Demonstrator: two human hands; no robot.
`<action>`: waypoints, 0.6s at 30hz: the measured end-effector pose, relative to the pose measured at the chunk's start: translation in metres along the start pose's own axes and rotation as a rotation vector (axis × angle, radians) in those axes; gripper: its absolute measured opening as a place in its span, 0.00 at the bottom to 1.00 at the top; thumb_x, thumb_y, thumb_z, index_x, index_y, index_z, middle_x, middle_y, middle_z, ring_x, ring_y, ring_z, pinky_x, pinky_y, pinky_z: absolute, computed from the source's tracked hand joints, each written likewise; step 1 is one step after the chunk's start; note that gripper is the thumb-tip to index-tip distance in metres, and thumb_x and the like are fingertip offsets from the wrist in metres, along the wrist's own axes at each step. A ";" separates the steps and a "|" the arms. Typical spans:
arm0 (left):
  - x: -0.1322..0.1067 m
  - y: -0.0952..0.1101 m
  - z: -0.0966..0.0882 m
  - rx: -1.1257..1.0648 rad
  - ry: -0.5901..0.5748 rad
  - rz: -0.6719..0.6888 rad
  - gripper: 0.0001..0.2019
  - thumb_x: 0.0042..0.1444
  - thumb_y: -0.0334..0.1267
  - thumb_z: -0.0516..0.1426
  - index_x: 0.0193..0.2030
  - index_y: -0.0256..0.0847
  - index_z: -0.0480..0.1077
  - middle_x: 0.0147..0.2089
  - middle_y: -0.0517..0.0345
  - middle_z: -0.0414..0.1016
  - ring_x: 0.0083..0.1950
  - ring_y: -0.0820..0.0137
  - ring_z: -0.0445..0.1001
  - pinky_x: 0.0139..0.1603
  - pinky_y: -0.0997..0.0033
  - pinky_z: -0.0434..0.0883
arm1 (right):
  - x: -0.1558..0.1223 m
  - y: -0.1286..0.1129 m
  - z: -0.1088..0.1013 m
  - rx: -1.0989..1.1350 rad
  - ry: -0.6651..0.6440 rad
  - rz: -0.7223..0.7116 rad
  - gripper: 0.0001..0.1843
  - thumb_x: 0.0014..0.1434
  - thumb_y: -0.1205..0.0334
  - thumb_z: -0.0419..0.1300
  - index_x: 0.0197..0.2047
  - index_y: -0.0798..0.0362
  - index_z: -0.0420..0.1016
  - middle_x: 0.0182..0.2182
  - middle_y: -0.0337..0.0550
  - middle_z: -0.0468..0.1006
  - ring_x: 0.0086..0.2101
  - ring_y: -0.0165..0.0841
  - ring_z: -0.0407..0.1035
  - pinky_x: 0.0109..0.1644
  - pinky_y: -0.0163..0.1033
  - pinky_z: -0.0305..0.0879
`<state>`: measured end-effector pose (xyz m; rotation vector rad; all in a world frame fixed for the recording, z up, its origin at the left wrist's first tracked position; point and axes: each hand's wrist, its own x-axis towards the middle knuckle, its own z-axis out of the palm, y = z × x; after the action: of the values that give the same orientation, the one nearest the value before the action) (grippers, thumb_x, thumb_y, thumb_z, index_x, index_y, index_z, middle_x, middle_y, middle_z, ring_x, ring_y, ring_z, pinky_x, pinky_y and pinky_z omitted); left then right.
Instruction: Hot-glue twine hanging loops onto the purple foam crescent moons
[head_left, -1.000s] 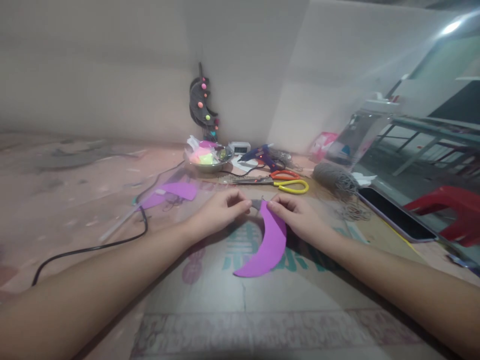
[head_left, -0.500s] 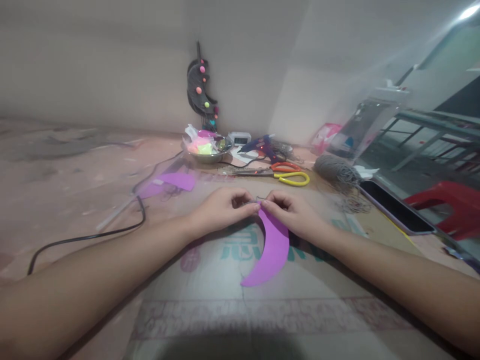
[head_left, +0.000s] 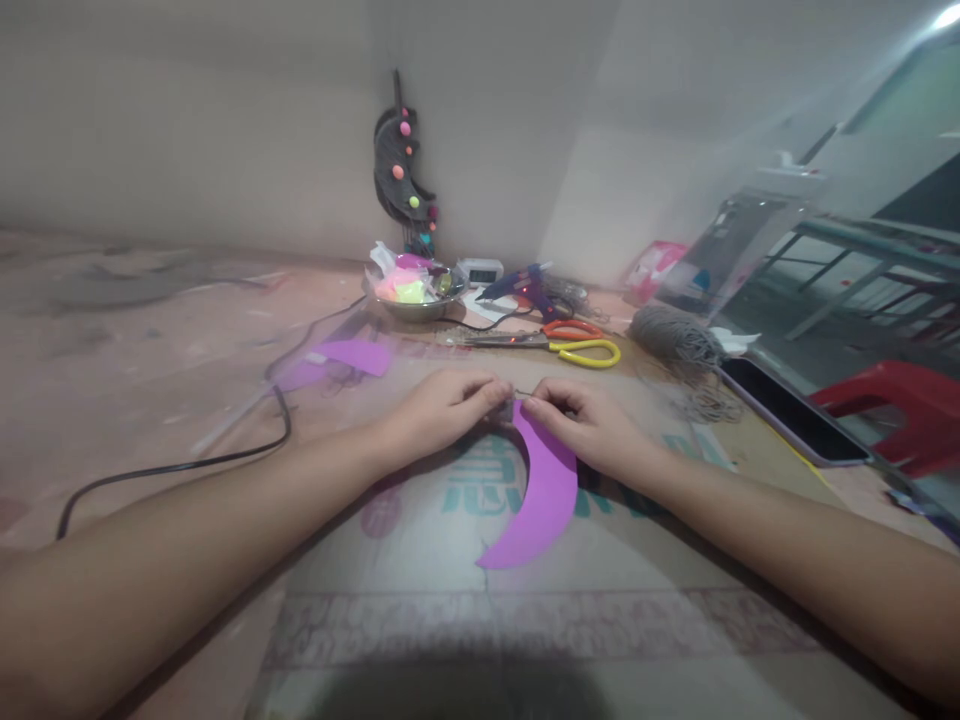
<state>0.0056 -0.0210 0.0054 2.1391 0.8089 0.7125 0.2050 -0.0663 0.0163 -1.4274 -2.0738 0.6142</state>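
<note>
A purple crescent [head_left: 551, 500], flat and smooth like craft foam, lies with its curved belly to the right and its lower tip pointing left. Its upper tip is pinched between thumb and fingers of my right hand [head_left: 589, 425]. A thin grey strand of yarn [head_left: 522, 393] loops at that tip and runs between both hands. Just left of the crescent, my left hand [head_left: 454, 415] is closed, thumb pressed against the fingers on the strand; its end is hidden there. Beneath both hands is a printed cardboard sheet [head_left: 405, 625].
Orange-and-yellow-handled scissors [head_left: 589, 352] lie beyond my hands, near a glue gun [head_left: 525, 288] and a metal bowl [head_left: 416, 310] of colourful bits. Purple scraps [head_left: 352, 357] and a black cable [head_left: 187, 466] are left; grey yarn ball [head_left: 675, 335] and phone [head_left: 795, 412] right. A decorated dark crescent [head_left: 397, 170] leans on the wall.
My left thumb has moved up and away from the crescent's tip, and its fingers have closed together. My right hand keeps its pinch. The crescent has barely shifted.
</note>
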 end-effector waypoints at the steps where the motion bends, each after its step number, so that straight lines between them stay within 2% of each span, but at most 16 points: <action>1: 0.000 0.001 0.000 -0.009 -0.004 -0.016 0.18 0.63 0.48 0.48 0.32 0.38 0.72 0.31 0.59 0.73 0.33 0.71 0.69 0.34 0.74 0.63 | 0.000 0.000 0.000 -0.001 0.000 -0.003 0.16 0.62 0.53 0.52 0.25 0.51 0.65 0.21 0.36 0.66 0.25 0.28 0.59 0.28 0.34 0.55; 5: 0.001 0.003 0.000 -0.019 0.002 -0.064 0.14 0.58 0.46 0.54 0.34 0.38 0.73 0.31 0.59 0.75 0.32 0.71 0.70 0.34 0.74 0.64 | 0.000 0.003 0.001 -0.015 -0.004 -0.008 0.17 0.62 0.52 0.52 0.26 0.52 0.66 0.21 0.36 0.67 0.25 0.28 0.60 0.28 0.34 0.54; 18: 0.002 0.001 0.000 -0.001 0.001 -0.067 0.12 0.58 0.42 0.54 0.31 0.37 0.71 0.28 0.61 0.72 0.29 0.74 0.67 0.31 0.75 0.63 | 0.000 0.004 0.003 -0.028 -0.013 -0.036 0.17 0.62 0.52 0.52 0.27 0.53 0.68 0.21 0.36 0.68 0.25 0.27 0.59 0.28 0.34 0.53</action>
<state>0.0071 -0.0204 0.0066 2.1003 0.8764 0.6786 0.2057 -0.0649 0.0111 -1.4015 -2.1216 0.5842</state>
